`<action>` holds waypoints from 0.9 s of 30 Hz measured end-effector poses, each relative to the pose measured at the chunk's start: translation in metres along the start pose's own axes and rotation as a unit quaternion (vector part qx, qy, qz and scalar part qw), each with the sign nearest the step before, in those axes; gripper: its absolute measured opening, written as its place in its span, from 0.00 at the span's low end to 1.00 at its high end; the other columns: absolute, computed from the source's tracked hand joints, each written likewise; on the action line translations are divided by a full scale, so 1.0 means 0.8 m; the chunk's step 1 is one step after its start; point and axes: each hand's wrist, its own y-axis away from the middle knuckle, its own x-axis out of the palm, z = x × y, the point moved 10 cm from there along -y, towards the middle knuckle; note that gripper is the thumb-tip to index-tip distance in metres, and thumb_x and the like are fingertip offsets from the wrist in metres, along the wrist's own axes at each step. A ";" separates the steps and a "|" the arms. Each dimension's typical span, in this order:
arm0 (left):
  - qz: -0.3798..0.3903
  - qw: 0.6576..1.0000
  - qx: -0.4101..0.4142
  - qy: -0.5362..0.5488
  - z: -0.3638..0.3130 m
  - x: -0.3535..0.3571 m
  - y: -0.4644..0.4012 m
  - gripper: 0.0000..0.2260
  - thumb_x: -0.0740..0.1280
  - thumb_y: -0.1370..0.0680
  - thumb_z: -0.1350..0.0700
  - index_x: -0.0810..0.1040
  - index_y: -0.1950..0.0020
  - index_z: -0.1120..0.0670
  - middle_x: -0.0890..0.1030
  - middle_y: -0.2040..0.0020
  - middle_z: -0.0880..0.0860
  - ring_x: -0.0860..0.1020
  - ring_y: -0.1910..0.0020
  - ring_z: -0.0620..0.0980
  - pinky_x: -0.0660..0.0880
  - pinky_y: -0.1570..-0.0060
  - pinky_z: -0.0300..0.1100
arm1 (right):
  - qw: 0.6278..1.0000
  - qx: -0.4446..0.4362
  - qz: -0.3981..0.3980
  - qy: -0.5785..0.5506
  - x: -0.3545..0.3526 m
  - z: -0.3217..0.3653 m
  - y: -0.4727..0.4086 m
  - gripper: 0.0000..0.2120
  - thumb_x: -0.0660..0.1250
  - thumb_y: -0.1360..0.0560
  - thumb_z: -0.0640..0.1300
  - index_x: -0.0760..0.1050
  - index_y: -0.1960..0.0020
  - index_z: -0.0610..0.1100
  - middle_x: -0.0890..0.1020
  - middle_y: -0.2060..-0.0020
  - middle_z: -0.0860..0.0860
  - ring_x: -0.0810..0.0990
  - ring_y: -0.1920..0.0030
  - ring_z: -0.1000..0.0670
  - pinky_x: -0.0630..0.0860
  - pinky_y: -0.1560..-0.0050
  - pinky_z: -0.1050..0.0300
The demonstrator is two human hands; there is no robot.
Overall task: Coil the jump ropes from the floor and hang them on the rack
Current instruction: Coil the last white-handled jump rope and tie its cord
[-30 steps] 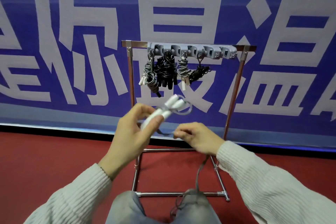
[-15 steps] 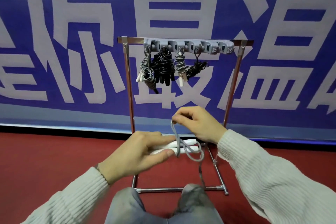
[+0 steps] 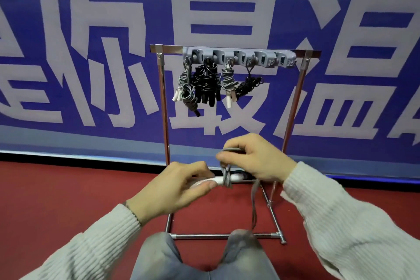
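At lower centre, the left hand [image 3: 179, 185] grips the white handles [image 3: 223, 179] while the right hand [image 3: 254, 159], pinching the grey cord [image 3: 227, 175], has drawn another turn tight around them since half a second ago, so coiling nears completion before the rack [image 3: 236, 49].

Below the rack [image 3: 236, 49], the left hand [image 3: 172, 191] grips the white handles [image 3: 223, 179] of a jump rope, while the right hand [image 3: 254, 161] pinches its grey cord [image 3: 226, 175] just above them — the cord is wrapped around the handles. Four coiled ropes [image 3: 205, 83] hang from the rack's grey hooks [image 3: 241, 58]; behind it hangs a blue banner [image 3: 91, 29].
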 end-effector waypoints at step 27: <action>-0.037 0.973 -0.005 0.228 -0.020 -0.009 0.008 0.05 0.70 0.20 0.49 0.81 0.53 0.48 0.83 0.63 0.50 0.75 0.70 0.44 0.72 0.67 0.39 | 0.988 0.046 0.050 -0.142 0.026 -0.032 0.002 0.05 0.72 0.23 0.36 0.81 0.57 0.44 0.80 0.67 0.51 0.77 0.66 0.56 0.74 0.59 0.58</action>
